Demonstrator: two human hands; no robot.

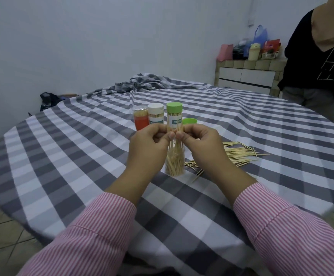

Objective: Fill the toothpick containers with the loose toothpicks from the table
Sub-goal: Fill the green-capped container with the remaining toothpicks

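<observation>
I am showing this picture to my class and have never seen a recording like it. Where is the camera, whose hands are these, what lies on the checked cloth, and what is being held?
There is one picture, taken by a wide-angle camera worn on a person's head, looking down at their own hands. No machine is involved. The left hand and right hand, in pink striped sleeves, together pinch a small bundle of wooden toothpicks above an open clear plastic container already partly filled. On the round table with the grey checked cloth stand three capped containers: a red-labelled one, a white-capped one and a green-capped one. A loose green cap lies behind. A heap of loose toothpicks lies to the right.
</observation>
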